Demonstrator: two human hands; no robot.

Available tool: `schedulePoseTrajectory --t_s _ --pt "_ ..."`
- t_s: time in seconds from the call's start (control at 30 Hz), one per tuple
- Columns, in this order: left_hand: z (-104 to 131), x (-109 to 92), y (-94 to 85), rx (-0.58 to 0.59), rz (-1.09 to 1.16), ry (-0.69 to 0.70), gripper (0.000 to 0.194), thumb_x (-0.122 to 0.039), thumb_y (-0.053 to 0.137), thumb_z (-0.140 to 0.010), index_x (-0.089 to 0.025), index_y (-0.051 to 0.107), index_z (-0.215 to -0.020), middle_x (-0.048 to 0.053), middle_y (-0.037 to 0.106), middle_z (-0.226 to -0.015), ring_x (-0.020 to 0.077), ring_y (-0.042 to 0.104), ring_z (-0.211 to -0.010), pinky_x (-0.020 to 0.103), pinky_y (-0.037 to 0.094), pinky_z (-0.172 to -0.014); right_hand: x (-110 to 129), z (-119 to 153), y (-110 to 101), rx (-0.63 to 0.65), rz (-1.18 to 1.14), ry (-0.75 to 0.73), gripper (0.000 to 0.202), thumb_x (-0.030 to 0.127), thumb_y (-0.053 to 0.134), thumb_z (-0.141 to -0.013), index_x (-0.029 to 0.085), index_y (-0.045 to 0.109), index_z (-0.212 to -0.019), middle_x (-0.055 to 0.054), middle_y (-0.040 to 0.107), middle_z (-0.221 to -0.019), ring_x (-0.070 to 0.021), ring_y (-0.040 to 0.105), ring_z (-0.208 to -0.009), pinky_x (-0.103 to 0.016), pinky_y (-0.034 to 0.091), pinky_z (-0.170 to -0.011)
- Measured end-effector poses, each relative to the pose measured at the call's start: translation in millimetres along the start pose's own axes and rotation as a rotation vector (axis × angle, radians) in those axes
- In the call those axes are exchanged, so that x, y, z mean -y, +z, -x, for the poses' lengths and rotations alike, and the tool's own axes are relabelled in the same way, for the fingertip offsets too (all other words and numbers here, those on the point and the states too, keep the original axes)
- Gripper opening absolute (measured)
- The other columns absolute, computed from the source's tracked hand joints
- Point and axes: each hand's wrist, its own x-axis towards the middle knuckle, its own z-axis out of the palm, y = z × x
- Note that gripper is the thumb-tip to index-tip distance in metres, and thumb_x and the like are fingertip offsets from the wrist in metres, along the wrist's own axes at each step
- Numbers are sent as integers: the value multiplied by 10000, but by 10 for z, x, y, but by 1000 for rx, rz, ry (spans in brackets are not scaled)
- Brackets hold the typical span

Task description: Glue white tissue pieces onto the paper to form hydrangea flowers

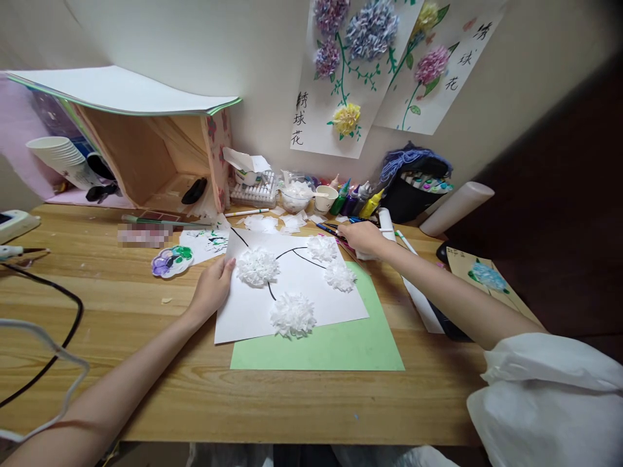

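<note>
Take the white sheet (250, 314) as the dial, twelve towards the wall: it lies on the table between the two hands, overlapping a green sheet (321, 350) that shows from three round to six o'clock. Here's the left hand (211, 285), out at nine, and it has the sheet by the edge, thumb on top, the other fingers mostly hidden. So the sheet sits directly at that hand's three o'clock, in contact with it.

Over to the right hand (364, 239), up at two o'clock, just past the sheet's far right corner and off the paper. Its fingers point inward, right by some slim dark tools (328, 230); whether they are closed on one, I cannot tell. From this hand, the bulk of the sheet lies towards eight.

On the sheet itself, four ruffled white blossoms: one at ten (257, 267), close by the left thumb, one at six (293, 315), one near three (341, 277), and one at one (322, 248), the nearest to the right hand. Black painted stems (271, 292) run among them.

Beyond the far edge, white scraps (261, 224) lie around eleven, a clear bowl (294, 198) of white pieces stands at twelve, and paint bottles (348, 202) line up at one.
</note>
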Motion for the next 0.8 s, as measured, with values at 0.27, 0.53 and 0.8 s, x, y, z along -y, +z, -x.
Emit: schedulePoseTrajectory --t_s 0.27,0.53,0.8 --pt "6 -19 -2 2 5 5 398 -451 319 -865 -169 587 -948 86 673 -981 244 592 -896 303 419 -742 66 24 -15 -30 15 -33 275 229 309 -905 117 535 -1015 -167 663 -872 -255 631 -818 -303 392 -667" --pt "14 -37 -9 6 16 4 397 -462 312 -863 -168 573 -918 89 671 -956 248 585 -895 303 420 -736 20 1 -68 14 5 -76 209 146 379 -843 130 555 -955 -145 662 -901 -238 617 -849 -290 388 -678" --pt "15 -38 -17 -14 77 4 382 -467 340 -849 -170 579 -866 61 665 -860 228 577 -834 285 426 -705 34 -13 -77 22 18 -58 236 210 376 -876 144 539 -1033 -158 681 -899 -251 644 -838 -289 398 -660"
